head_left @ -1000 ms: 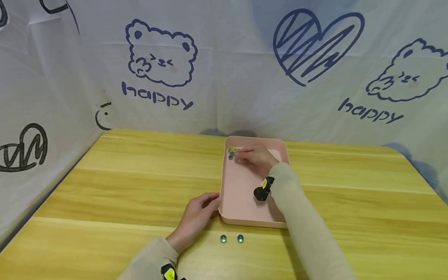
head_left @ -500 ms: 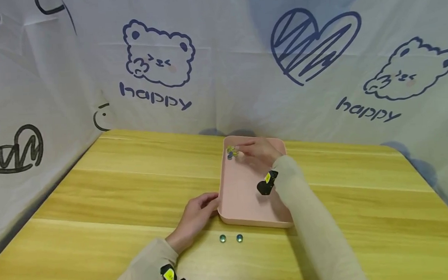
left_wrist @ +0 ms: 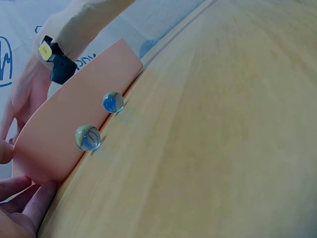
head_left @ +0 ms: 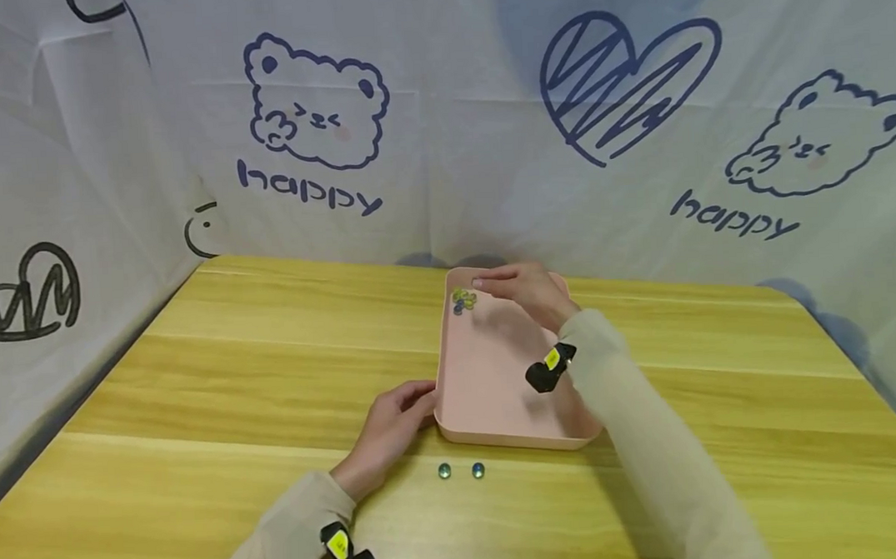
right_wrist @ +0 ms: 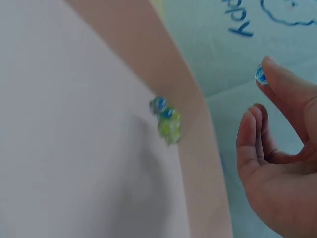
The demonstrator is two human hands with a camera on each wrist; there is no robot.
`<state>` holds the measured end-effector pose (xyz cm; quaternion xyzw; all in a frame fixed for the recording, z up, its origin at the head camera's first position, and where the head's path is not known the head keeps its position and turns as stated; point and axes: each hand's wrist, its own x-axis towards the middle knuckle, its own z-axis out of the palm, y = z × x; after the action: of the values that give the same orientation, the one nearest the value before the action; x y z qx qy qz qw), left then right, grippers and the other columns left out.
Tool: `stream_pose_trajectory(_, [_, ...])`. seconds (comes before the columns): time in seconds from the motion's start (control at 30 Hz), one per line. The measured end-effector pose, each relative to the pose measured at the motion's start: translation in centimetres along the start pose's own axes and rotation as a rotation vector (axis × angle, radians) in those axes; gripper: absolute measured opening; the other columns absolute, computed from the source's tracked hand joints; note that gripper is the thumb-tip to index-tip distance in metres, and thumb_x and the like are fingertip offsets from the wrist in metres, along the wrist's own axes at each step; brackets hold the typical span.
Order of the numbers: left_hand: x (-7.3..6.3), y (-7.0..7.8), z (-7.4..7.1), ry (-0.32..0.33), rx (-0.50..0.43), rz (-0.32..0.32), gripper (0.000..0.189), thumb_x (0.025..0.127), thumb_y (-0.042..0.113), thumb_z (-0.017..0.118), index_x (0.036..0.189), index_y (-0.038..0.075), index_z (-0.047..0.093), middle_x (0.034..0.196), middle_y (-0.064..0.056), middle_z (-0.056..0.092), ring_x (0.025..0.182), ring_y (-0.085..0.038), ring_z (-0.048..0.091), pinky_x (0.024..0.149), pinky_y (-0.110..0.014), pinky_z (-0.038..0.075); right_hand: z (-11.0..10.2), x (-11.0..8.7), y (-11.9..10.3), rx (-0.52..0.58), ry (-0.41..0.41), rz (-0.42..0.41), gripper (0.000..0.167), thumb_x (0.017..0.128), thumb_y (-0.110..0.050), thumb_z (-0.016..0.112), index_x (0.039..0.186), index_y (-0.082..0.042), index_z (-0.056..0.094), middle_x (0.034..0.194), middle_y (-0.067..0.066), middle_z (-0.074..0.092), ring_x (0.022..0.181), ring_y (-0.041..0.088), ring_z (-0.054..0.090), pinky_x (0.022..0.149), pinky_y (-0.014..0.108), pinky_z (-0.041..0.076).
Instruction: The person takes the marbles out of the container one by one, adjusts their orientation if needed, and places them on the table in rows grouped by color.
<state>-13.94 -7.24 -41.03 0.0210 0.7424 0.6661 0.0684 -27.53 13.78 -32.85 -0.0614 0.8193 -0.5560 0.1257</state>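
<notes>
My right hand pinches a clear marble with blue inside between thumb and fingertip, above the far end of a pink tray. Just below it, a cluster of yellow-green and blue marbles sits in the tray's far left corner. My left hand rests against the outside of the tray near its front left corner, its fingers touching the wall low down. Two clear marbles, one greenish and one blue, lie on the table in front of the tray's near wall.
The tray stands on a wood-grain table, near its back edge. Behind and to the left hangs a white cloth with bear, heart and lettering drawings. Each wrist wears a small black camera.
My right hand has risen and drawn back to the right from the marble cluster, now with a marble at its fingertips. The left hand and the two table marbles have stayed put.
</notes>
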Motion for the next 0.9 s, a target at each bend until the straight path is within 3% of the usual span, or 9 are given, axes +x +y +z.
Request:
stream_pose_trajectory(0.47, [-0.1,0.1,-0.2,-0.012,0.001,0.001,0.031,0.099,0.013,0.054,0.122,-0.008,0.06,0.119,-0.018,0.062,0.107,-0.026,0.06,0.088,-0.033,0.054,0.6,-3.1,-2.3,-0.039,-0.001,-0.007,0.038,0.09,-0.024,0.07,0.124,-0.007,0.066,0.127,0.008,0.062,0.124,0.022,0.049,0.112,0.044,0.031])
stream_pose_trajectory(0.73, [0.0,0.1,-0.2,-0.007,0.023,-0.009,0.032,0.099,0.015,0.055,0.122,-0.006,0.061,0.119,-0.016,0.062,0.107,-0.025,0.06,0.09,-0.034,0.053,0.8,-4.9,-2.3,-0.044,0.048,-0.014,0.039,0.09,-0.025,0.071,0.125,-0.007,0.066,0.132,0.008,0.058,0.124,0.024,0.049,0.111,0.046,0.033])
stream_pose_trajectory(0.9, [0.1,0.2,0.1,0.0,0.015,-0.004,0.031,0.099,0.014,0.055,0.121,-0.007,0.061,0.118,-0.017,0.063,0.106,-0.026,0.06,0.089,-0.034,0.054,0.7,-6.1,-1.9,0.021,0.074,-0.087,0.035,0.089,-0.017,0.072,0.12,0.0,0.067,0.128,0.012,0.06,0.118,0.026,0.054,0.106,0.045,0.04])
